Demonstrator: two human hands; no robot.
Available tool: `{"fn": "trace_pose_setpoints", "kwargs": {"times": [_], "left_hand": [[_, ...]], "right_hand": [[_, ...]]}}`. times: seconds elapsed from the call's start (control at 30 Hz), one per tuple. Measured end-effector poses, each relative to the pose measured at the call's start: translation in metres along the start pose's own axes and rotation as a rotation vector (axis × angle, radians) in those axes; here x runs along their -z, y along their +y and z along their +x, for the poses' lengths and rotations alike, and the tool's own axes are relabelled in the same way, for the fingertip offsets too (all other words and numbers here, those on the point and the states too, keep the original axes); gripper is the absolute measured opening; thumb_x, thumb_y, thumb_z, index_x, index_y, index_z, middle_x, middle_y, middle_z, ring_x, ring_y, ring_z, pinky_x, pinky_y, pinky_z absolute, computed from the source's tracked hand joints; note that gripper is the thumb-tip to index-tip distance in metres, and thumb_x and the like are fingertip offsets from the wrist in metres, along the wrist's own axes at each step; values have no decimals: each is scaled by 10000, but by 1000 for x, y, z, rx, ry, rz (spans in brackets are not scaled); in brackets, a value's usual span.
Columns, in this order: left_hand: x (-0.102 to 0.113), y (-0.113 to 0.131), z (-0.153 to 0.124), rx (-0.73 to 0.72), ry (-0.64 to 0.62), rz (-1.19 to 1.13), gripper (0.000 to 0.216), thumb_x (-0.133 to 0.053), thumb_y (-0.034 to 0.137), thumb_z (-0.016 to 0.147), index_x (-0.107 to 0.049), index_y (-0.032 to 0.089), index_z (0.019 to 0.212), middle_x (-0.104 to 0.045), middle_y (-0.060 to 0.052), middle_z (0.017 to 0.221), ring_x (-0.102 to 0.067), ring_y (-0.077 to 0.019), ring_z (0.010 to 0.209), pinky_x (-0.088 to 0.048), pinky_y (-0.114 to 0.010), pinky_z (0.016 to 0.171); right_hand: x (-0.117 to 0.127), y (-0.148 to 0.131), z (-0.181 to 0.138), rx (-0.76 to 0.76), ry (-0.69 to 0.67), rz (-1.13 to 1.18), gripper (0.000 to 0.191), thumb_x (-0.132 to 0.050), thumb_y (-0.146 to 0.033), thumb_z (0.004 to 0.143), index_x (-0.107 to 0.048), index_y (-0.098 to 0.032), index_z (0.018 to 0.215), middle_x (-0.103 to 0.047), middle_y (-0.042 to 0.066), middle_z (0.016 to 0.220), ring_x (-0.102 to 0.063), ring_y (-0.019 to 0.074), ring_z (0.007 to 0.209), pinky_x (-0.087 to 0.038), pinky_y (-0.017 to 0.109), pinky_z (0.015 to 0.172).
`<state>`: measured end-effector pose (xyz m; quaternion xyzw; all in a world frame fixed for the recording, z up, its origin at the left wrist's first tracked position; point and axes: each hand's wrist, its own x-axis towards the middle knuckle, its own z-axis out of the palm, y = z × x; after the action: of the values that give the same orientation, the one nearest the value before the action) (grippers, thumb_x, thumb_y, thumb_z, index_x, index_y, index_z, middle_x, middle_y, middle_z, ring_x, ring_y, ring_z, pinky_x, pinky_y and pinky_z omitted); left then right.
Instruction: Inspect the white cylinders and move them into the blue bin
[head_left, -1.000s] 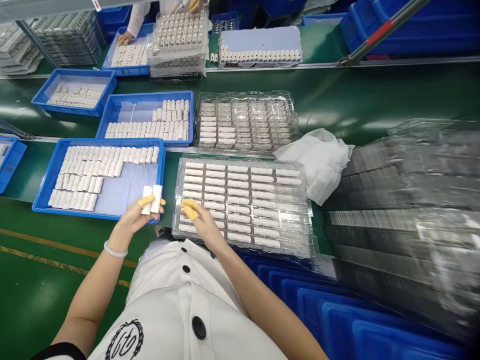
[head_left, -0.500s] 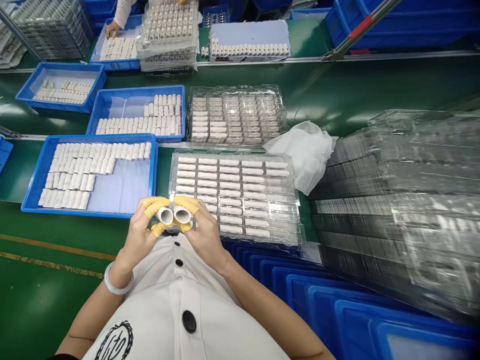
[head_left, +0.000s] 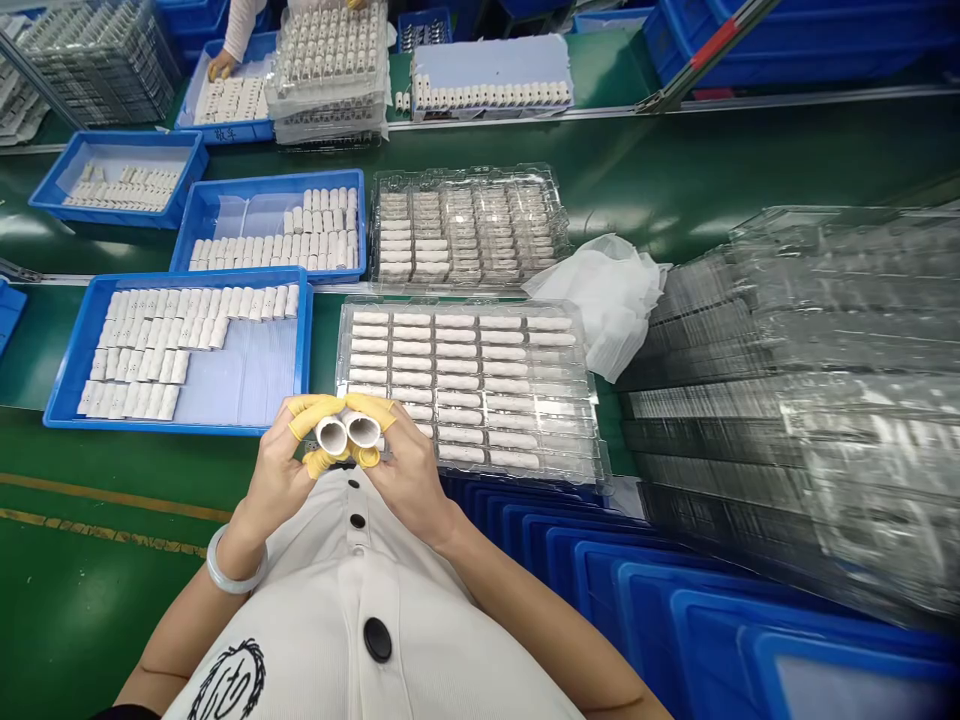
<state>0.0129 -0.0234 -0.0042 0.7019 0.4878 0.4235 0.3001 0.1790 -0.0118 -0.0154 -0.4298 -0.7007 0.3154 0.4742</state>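
Below centre-left of the frame, my left fingers (head_left: 311, 412) grip one white tube (head_left: 331, 436), my right fingers (head_left: 373, 409) a second tube (head_left: 364, 431); side by side between my hands, hollow ends facing me, long axes pointing away, before the clear tray (head_left: 556, 440).

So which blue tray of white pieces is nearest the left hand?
The blue tray directly left of the front clear tray, its corner by the left hand; the others lie farther off.

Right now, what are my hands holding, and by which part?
Your left hand holds one white tube and your right hand another tube, each by its outer wall near the open end facing you.
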Motion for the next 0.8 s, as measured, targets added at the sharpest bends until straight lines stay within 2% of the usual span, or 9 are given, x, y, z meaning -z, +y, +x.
{"fn": "trace_pose_setpoints", "kwargs": {"times": [0.23,0.57,0.8], "left_hand": [[0,3,0,34,2,-33,336,-650,234,833,-618,251,1167,-639,-82,1090,-588,-223,1027,-492,-367,882],[0,4,-1,-16,7,-24,382,-656,175,823,-592,242,1193,-627,-93,1095,-585,-218,1022,-499,-371,869],[-1,6,0,-33,27,-2,405,-660,151,815,-593,250,1202,-611,-88,1100,-581,-209,1032,-504,-355,870]], "right_hand": [[0,-2,-2,16,3,-20,363,-543,-184,895,-542,-276,1247,-655,79,1084,-615,226,995,-535,409,829],[1,-2,0,120,32,-91,415,-567,-144,877,-515,-245,1275,-648,94,1058,-608,230,984,-546,408,804],[1,-1,-1,130,32,-65,437,-573,-139,872,-513,-229,1296,-640,107,1077,-590,233,1007,-529,404,836]]}}
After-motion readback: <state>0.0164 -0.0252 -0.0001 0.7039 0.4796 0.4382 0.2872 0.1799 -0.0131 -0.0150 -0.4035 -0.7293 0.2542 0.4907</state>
